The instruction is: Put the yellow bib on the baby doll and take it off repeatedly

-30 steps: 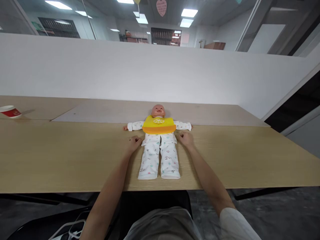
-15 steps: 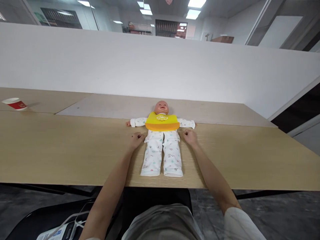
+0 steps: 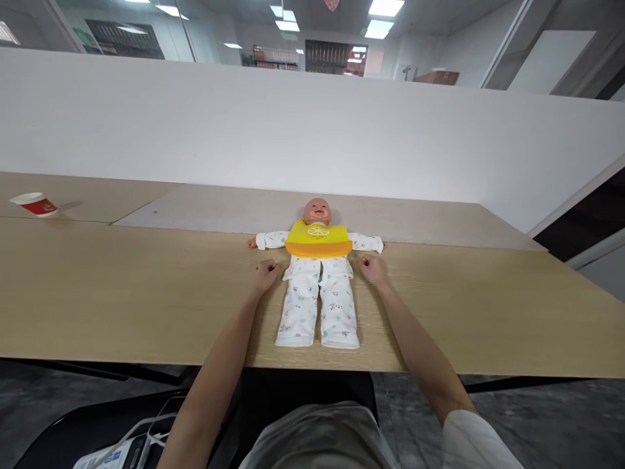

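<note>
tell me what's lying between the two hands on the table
In the head view, the doll lies on its back between the left hand and right hand, at waist level, just below its yellow bib. Both hands rest on the table.

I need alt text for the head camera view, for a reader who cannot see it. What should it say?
A baby doll in white printed pyjamas and a yellow bib lies on its back on a long wooden table, arms spread. The person's left hand and right hand rest loosely curled on the table, one at each side of the doll's waist. A red paper cup stands far left.
</note>
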`<action>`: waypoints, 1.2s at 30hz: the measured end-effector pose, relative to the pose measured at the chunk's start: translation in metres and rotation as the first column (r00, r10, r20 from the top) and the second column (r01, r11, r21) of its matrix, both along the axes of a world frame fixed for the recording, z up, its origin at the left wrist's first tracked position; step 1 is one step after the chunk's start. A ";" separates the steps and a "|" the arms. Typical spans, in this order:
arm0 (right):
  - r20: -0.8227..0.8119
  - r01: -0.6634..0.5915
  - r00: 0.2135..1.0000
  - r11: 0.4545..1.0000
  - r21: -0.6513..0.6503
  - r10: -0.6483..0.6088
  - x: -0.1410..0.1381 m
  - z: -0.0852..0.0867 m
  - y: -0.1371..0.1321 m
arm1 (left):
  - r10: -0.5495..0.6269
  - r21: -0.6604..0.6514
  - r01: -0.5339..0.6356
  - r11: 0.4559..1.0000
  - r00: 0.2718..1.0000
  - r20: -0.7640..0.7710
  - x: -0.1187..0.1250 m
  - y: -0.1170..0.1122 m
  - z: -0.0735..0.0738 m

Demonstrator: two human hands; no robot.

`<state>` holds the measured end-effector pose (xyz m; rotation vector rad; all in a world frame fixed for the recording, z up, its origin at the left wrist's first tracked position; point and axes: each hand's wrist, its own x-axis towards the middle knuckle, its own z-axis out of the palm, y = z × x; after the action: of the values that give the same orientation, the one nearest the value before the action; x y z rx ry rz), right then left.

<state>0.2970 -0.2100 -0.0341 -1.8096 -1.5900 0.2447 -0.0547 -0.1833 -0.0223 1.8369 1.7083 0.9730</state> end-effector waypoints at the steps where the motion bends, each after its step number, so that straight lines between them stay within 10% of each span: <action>1: -0.001 0.002 1.000 1.000 0.002 -0.002 0.000 0.000 0.000 | -0.001 0.001 0.001 1.000 1.000 0.005 0.000 0.000 0.000; 36: -0.057 -0.026 0.998 0.999 0.027 0.028 0.003 -0.006 0.002 | -0.042 0.048 0.044 0.998 0.998 -0.047 -0.005 -0.001 -0.004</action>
<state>0.3004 -0.2076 -0.0403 -1.7470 -1.5714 0.2841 -0.0600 -0.1839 -0.0259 1.9338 1.6781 0.9708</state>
